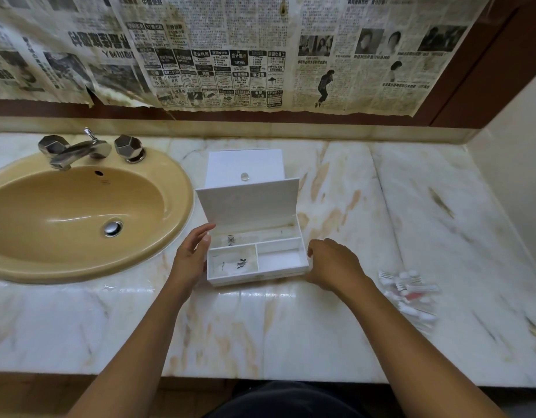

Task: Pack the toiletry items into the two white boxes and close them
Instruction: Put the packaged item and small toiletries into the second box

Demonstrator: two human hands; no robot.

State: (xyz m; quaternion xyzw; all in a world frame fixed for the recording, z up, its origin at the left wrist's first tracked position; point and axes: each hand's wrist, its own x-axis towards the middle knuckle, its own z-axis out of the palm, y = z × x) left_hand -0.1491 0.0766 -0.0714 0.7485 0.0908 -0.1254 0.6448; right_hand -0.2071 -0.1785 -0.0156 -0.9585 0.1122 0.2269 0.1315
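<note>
Head view: left hand (190, 257) fingers (204, 231) lying straight against open white box (256, 257) left wall; right hand (331, 263) fingers curling at its right end, contact unclear. Box sitting mid-desk (290, 333), long axis 9-to-3, lid standing at 12. Looking light, rigid, smooth; gripping both ends seems best. Toiletry items (410, 292) lying at 3.

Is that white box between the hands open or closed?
Open: the box's lid stands up at the back, showing its compartments.
</note>
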